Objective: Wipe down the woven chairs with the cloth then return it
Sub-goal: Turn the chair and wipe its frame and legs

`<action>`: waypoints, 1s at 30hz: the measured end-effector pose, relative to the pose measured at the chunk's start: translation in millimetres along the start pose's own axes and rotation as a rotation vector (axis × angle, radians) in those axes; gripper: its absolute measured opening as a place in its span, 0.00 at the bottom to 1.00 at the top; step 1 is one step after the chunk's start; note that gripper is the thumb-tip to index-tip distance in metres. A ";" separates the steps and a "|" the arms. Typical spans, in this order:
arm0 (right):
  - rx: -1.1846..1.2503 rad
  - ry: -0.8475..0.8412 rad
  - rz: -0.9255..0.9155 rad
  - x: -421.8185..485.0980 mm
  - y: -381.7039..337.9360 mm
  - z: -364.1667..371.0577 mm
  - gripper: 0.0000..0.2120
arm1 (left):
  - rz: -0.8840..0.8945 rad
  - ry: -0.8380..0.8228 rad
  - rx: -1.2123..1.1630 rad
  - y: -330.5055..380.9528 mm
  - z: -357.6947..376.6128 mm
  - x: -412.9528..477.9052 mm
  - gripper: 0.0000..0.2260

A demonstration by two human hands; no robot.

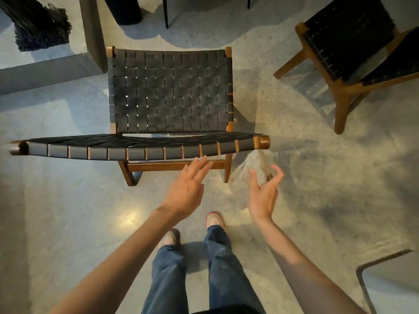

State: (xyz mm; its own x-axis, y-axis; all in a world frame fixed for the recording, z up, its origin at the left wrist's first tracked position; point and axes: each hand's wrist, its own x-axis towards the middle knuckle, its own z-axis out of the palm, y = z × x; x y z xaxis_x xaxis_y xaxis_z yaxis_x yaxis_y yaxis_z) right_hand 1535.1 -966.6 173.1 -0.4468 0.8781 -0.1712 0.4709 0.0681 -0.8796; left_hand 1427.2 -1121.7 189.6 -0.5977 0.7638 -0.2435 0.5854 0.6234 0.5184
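Observation:
I stand behind a woven chair whose black strap seat sits in a brown wooden frame. Its backrest top rail runs across just in front of me. My left hand is open, with straight fingers reaching toward the rail's underside, just short of it. My right hand hovers to the right with thumb and fingers spread in a loose curve. A pale cloth, blurred by motion, hangs just beyond that hand, below the rail's right end. The fingers do not close on it.
A second woven chair stands at the upper right. A grey low wall lies at the left and thin black legs at the top. A dark-framed object is at the lower right. Speckled concrete floor lies all around my feet.

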 end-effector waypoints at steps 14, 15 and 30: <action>-0.099 -0.524 0.020 -114.3 -8.8 68.0 0.05 | -0.175 -0.173 -0.495 -88.1 -15.4 -73.8 0.22; -0.176 -0.499 -0.030 -115.8 -10.1 68.9 0.05 | -0.177 -0.139 -0.457 -94.3 -15.9 -74.3 0.19; -0.003 -0.472 -0.019 -74.7 118.2 164.6 0.14 | -0.563 -0.220 -1.248 -161.6 106.2 3.3 0.06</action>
State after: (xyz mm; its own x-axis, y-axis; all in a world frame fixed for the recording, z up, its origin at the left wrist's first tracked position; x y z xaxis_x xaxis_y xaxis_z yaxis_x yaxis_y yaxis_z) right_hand 1498.9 -1102.1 8.9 -0.7524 0.5651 -0.3385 0.4608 0.0843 -0.8835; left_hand 1388.9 -1202.1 18.0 -0.4211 0.5451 -0.7249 -0.6453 0.3816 0.6618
